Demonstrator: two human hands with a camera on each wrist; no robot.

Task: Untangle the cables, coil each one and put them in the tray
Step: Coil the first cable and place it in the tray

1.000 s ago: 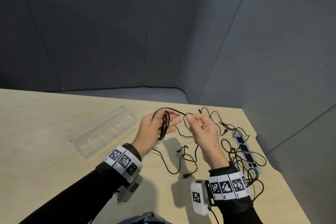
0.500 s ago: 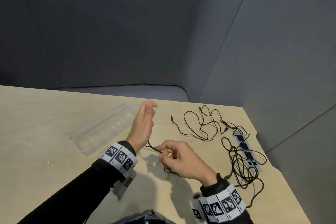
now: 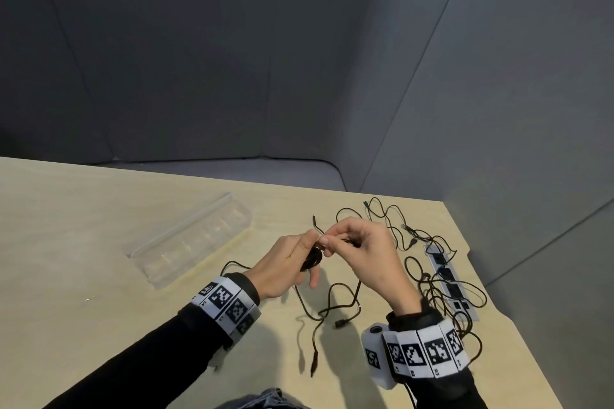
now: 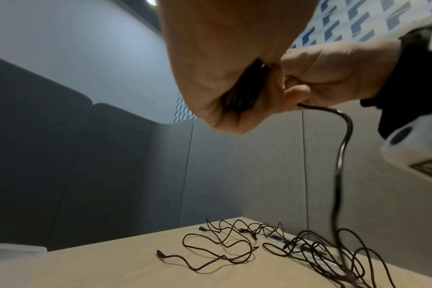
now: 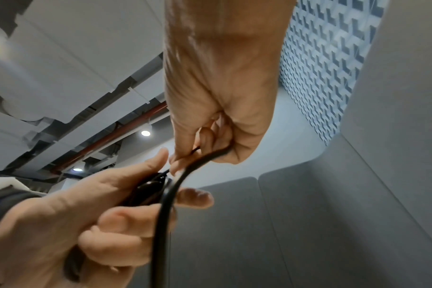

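I keep the finished loops of the cable [image 3: 314,261] clamped in my left hand [image 3: 282,267] above the bench [image 3: 99,276] so they cannot spring apart, while my right hand [image 3: 362,249] pinches its loose end for the next turn, and the tray [image 3: 192,242] waits near.

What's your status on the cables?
Left hand grips coiled cable; right hand pinches its loose strand. Tray empty. Tangled cables remain at right.

We see soft, even overhead light, with ceiling spotlights [image 5: 145,133] glaring in the right wrist view. Hands cast faint shadows on the table [image 3: 99,242]. Wrist views curve and blur close up.
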